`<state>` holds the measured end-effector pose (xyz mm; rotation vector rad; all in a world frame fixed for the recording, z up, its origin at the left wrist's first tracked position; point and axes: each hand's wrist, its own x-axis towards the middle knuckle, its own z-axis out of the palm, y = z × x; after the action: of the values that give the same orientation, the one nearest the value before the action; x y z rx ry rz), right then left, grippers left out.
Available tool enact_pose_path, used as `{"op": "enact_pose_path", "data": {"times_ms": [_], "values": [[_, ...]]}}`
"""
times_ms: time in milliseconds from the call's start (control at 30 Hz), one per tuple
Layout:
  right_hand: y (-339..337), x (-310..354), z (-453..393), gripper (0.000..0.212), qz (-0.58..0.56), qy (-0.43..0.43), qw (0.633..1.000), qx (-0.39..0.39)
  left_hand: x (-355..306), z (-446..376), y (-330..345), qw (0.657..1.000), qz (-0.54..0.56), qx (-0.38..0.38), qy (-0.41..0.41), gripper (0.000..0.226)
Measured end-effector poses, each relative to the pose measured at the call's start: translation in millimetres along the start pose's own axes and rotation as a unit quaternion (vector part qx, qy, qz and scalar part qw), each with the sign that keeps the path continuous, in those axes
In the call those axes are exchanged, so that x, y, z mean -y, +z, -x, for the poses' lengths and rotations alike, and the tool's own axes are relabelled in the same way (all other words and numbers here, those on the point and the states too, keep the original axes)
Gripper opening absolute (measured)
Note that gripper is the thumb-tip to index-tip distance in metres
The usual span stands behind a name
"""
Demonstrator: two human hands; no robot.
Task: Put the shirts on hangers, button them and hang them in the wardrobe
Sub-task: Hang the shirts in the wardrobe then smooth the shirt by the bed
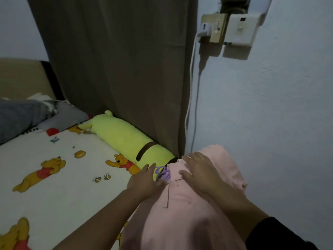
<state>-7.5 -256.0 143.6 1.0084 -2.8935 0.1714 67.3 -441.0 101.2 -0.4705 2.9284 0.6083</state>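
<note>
left hand (144, 183) flat, fingers straight and spread, lying on the left edge of the pink shirt (189, 213) beside the purple hanger hook (163, 173). right hand (200, 173) flat too, fingers spread, pressing the collar area on the right side of the hook. neither pinching anything. shirt spread near-right on the bed (63, 168), collar end far, hem end near and running out of view; hook poking out at the neck, so probably already on the hanger. placket line visible down the front, buttons too small to tell if done. yellow plush bolster (124, 136) just beyond the hook, touching or nearly touching the collar. brown curtain (117, 69) behind, white cable (192, 87) hanging from wall socket (213, 27) far right. grey pillows (27, 116) far left. wardrobe not in view. risks: low light and blur could hide a missed buttonhole; pressing down could shift the hanger off one shoulder; hook could snag the bolster or curtain when lifted; hem could drag.
</note>
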Motion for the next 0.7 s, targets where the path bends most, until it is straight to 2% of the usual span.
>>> {"op": "enact_pose_path", "data": {"times_ms": [233,433,600,667,700], "values": [[30,0,-33,0.059,-0.024,-0.044,0.998,0.037,5,-18,21,0.982,0.142,0.116,-0.043,0.094],[40,-6,-38,0.059,-0.028,-0.062,0.996,0.05,1,-25,26,0.963,0.222,0.133,-0.07,0.1],[43,-8,-38,0.059,-0.051,-0.065,0.995,0.049,-6,-24,21,0.932,0.34,0.094,-0.082,0.109],[42,-8,-38,0.059,-0.069,-0.067,0.995,0.037,-9,-26,19,0.908,0.399,0.048,-0.115,0.097],[41,-9,-39,0.06,-0.075,-0.069,0.994,0.03,-12,-27,18,0.897,0.422,0.023,-0.13,0.081]]}}
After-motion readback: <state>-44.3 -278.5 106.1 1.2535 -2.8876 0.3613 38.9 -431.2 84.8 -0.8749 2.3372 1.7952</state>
